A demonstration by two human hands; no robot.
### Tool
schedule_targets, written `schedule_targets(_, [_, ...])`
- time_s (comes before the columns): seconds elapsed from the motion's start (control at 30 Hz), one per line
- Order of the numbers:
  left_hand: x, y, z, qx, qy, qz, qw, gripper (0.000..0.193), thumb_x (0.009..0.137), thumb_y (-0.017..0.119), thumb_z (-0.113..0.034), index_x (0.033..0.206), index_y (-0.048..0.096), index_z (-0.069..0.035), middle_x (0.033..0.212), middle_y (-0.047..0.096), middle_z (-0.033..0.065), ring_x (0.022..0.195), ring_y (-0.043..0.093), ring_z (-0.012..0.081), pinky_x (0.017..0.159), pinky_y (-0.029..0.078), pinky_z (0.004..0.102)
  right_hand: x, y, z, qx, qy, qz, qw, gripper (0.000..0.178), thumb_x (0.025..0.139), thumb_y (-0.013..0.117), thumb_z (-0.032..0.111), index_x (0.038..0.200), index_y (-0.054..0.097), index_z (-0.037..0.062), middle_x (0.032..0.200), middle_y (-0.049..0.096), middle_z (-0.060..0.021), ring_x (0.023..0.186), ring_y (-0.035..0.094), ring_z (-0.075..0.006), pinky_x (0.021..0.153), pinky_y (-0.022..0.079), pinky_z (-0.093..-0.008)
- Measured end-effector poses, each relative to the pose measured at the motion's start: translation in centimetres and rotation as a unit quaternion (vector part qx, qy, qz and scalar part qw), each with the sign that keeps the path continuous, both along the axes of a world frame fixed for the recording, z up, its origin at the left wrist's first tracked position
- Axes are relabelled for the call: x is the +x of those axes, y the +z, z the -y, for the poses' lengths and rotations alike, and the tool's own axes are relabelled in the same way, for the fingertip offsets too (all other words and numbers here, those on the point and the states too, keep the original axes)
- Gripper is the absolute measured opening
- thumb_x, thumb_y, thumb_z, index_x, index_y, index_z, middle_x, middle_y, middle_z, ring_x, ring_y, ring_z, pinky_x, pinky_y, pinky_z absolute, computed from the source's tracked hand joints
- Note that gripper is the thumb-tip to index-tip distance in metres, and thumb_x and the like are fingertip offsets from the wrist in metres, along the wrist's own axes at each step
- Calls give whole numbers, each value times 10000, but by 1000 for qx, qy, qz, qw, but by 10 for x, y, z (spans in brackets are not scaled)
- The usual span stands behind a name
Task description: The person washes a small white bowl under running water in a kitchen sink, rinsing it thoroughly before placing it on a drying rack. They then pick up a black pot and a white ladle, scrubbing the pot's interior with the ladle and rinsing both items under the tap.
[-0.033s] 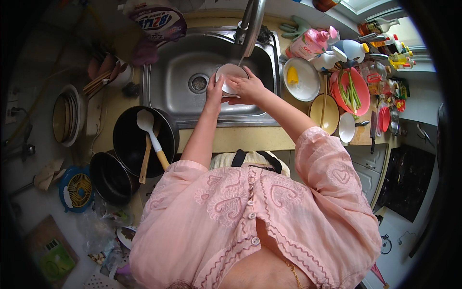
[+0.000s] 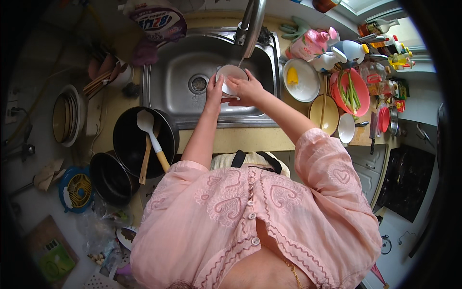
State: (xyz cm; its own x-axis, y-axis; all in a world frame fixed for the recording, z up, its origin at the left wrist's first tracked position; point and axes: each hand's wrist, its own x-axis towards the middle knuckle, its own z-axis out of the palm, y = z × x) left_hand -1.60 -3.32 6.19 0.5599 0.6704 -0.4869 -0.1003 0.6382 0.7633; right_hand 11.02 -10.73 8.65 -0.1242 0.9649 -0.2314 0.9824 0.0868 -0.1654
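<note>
- Two hands meet at the bowl [image 2: 231, 72] over the sink [image 2: 159, 74] – right of the drain [image 2: 198, 84], nearer the sink's right edge than its left.
- The left hand [image 2: 214, 92] has its grip clamped on the bowl's left side, thumb by the rim.
- The right hand [image 2: 246, 91] reaches in from the right, some fingers inside the bowl; whether it also pinches the wall, I cannot tell.
- Above, the tap [image 2: 253, 30] points down towards the bowl's far rim; a thin streak under its mouth looks like running water.
- Hardly anything has changed from the other picture – at most a slight shift of bowl and fingers. I judge the handling to be at the same point, with the bowl in hand and not set down.
- On the surface [image 2: 238, 135], by the sink's right edge, sits a white dish [image 2: 308, 86] with a yellow piece [image 2: 292, 75] in it; farther right, a pink basin [image 2: 364, 86] holds green stems [image 2: 350, 94].
- By the sink's near left corner stands a black pot [image 2: 129, 144], a ladle [image 2: 144, 120] lying across it.
</note>
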Motion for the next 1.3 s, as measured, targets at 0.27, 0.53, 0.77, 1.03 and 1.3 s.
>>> schedule_targets(0.27, [7,-20,-3,-4,8,-22,1000,458,878,493,-413,1214,468,-102,1038,571,123,785,637,264,489,572,360,-6,7,1,-48,5,-86,995,790,745,591,544,1365,325,135,1343,431,-65,1232,423,-227,1088,105,-534])
schedule_targets(0.53, [19,-42,-12,69,46,-152,985,480,848,559,-362,1178,542,-14,1079,600,126,948,599,231,710,527,333,-10,19,1,-186,-64,-76,978,677,738,611,484,1270,445,100,1220,539,-101,970,593,-303,1076,129,-549])
schedule_targets(0.77, [13,-14,-9,183,35,-193,963,398,836,556,-282,1149,576,-36,1022,637,132,856,639,221,598,553,324,6,7,27,-55,-38,-36,997,492,741,582,312,1201,535,143,1208,563,4,1213,446,-176,1087,57,-561])
schedule_targets(1.03, [17,-54,-24,193,67,-208,956,399,812,556,-277,1134,593,-45,1018,646,144,864,644,242,661,533,319,-15,10,6,-156,-128,-220,954,521,697,587,220,1206,512,137,1245,531,-11,1204,445,-198,1071,74,-593])
schedule_targets(1.3, [12,-42,-11,191,49,-247,949,362,792,546,-249,1100,621,-73,1009,648,153,876,641,245,746,503,322,-16,2,22,-141,-97,-81,982,514,693,603,223,1202,535,200,1204,558,-10,1194,459,-188,1070,67,-600])
